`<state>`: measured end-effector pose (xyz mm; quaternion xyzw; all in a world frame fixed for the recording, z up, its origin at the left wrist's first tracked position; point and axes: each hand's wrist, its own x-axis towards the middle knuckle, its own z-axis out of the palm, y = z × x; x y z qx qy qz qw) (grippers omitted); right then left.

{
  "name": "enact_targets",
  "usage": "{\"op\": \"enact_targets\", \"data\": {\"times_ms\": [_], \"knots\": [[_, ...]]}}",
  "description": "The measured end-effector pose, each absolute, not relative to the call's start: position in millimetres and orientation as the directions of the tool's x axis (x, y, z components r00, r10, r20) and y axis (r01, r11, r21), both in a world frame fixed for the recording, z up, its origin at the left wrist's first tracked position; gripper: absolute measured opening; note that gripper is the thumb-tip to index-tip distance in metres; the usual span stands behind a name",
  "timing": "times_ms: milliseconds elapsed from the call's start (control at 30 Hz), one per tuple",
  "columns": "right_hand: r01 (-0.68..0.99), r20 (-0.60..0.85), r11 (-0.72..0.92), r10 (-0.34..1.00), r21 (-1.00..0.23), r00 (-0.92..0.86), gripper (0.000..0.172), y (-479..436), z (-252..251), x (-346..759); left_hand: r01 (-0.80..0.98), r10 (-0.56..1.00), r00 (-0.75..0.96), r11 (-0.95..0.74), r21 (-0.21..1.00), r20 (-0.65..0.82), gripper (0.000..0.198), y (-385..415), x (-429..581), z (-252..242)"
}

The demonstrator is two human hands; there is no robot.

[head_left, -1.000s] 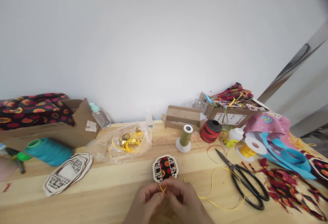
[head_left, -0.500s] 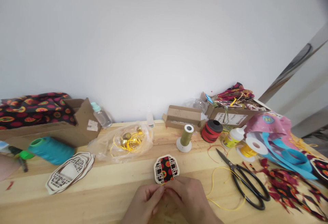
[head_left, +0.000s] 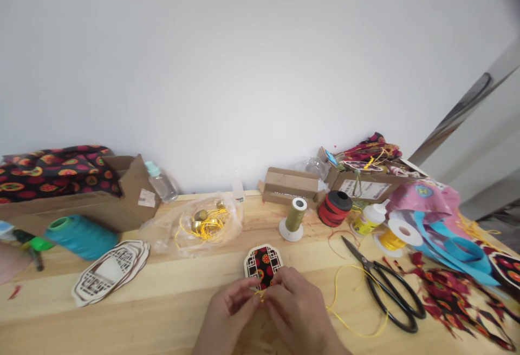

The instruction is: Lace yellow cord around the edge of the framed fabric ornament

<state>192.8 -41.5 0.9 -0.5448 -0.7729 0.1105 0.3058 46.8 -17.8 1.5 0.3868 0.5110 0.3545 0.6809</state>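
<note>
Thin yellow cord (head_left: 260, 293) is pinched by the left hand (head_left: 228, 311) and right hand (head_left: 296, 306), at six o'clock from the flat, black-red, pale-latticed plaque (head_left: 265, 260), whose five o'clock corner the latter now overlaps more.

Two bare hands (head_left: 298, 309), one pair of black-handled metal scissors (head_left: 366, 264), one teal thread cone (head_left: 84, 238), one olive-green thread spool (head_left: 294, 219), one yellow cord spool (head_left: 390, 240), one red-and-black spool (head_left: 331, 213), three brown cardboard boxes (head_left: 290, 184), one yellow-labelled white bottle (head_left: 365, 222)
</note>
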Motion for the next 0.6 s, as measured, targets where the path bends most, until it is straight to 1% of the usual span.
{"op": "enact_targets", "data": {"times_ms": [67,133,233,300,400,467,533,600], "knots": [[0.765,0.305,0.337,0.933,-0.548,-0.192,0.018,-42.1,3.8,191.7,-0.097,0.882,0.242,0.436,0.894,-0.404,0.036,-19.5,48.0,0.1],[0.734,0.220,0.265,0.962,-0.625,-0.161,0.020,-42.0,7.4,191.0,-0.082,0.879,0.276,0.425,0.901,-0.389,0.038,-21.1,48.5,-0.8],[0.648,0.079,0.136,0.990,-0.749,-0.116,0.019,-40.3,10.2,190.2,-0.045,0.871,0.309,0.414,0.909,-0.382,0.038,-21.9,48.2,-1.1],[0.582,0.036,0.078,0.996,-0.809,-0.083,0.018,-38.5,8.0,188.9,-0.018,0.869,0.318,0.406,0.914,-0.380,0.038,-21.2,47.7,-1.2],[0.460,0.033,0.049,0.999,-0.886,-0.043,0.016,-37.5,0.1,183.9,0.006,0.870,0.306,0.403,0.915,-0.386,0.039,-20.1,47.9,-0.9],[0.366,0.031,0.035,0.999,-0.930,-0.018,0.014,-38.4,-4.7,179.8,0.005,0.866,0.302,0.417,0.909,-0.399,0.036,-20.4,48.9,0.5],[0.254,-0.017,-0.008,0.999,-0.967,-0.031,0.012,-40.4,-5.1,178.8,0.012,0.856,0.316,0.428,0.904,-0.410,0.031,-21.7,50.2,2.3],[0.138,-0.076,-0.065,0.994,-0.988,-0.079,0.017,-44.6,1.8,186.0,0.023,0.856,0.314,0.426,0.904,-0.411,0.028,-23.5,51.2,3.2]]}}
